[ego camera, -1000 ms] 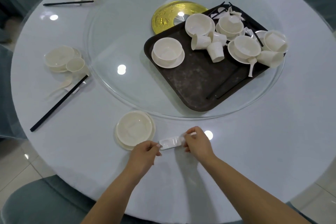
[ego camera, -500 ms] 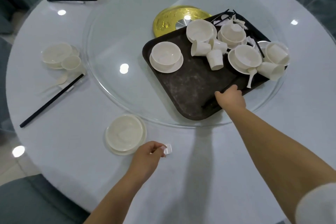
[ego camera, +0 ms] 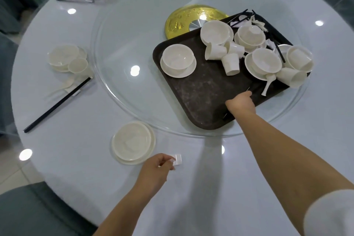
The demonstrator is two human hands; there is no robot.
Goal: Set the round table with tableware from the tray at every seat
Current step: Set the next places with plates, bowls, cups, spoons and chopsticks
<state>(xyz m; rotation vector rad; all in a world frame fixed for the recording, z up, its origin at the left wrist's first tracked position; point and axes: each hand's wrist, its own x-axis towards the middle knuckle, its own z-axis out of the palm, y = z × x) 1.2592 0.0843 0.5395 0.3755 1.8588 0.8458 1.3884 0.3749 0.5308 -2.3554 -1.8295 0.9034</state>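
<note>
Tray: dark, on the glass turntable, holding white bowls on saucers, tipped cups, a spoon and black chopsticks at its far corner, partly tangled and hard to separate. Right hand: on the tray's near edge, over a black chopstick; fingers hidden beneath the hand, so cannot tell its grip. Left hand: pinches a small white rest on the tablecloth, beside the near bowl and saucer. Gold disc: half covered by tray. Table: round, white cloth. Two places set at left. Grey-blue chairs at the edges, cut off.
</note>
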